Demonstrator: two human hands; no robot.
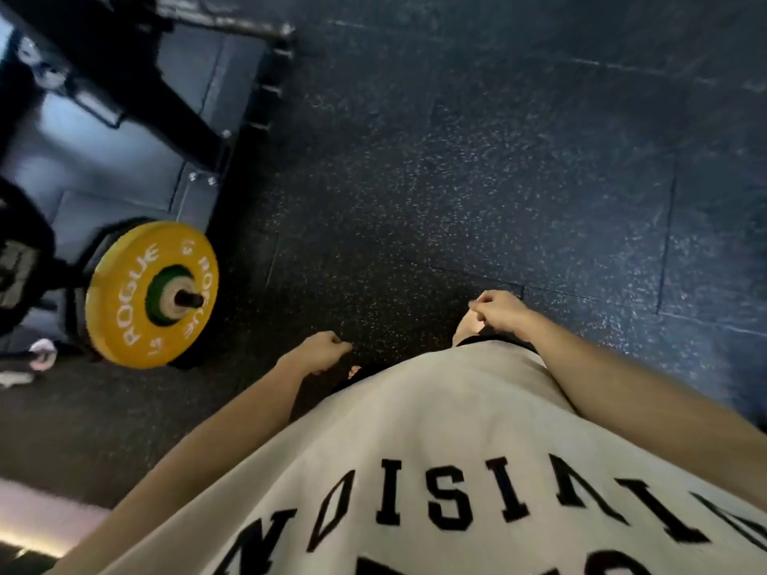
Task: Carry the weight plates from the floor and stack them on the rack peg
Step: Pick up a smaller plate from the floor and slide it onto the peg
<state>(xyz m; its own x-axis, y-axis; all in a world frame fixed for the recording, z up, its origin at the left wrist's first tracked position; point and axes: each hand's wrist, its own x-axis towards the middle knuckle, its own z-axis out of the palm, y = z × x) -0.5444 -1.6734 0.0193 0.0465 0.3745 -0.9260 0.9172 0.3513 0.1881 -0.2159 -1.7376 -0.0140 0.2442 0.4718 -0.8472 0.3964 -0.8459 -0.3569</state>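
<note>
Weight plates sit at the left of the view, threaded on a dark peg (189,299) whose tip pokes out of the stack toward the person and a little to the right. The outermost big one is a yellow plate (124,300) with white ROGUE lettering around its face; that flat face is turned toward the camera and tilted slightly up, so the disc stands on edge with its axis running along the peg. Against its centre lies a smaller green plate (157,290), and on top of that a pale, still smaller disc (174,302) rings the peg. Behind the yellow plate the dark rim of a black plate (89,259) shows. The peg belongs to a black rack (166,97) whose beams cross the upper left corner.

Both hands hang in front of the person's body, well apart from the plates. The left hand (321,352) is low at centre, fingers curled into a loose fist with nothing in it. The right hand (498,313) is a little higher and further right, fingers likewise curled in, holding nothing.

A cream shirt (415,429) with black block letters fills the bottom of the view. Under everything lies a dark speckled rubber floor (498,159) with seams between its tiles. Motion blur softens the left edge.
</note>
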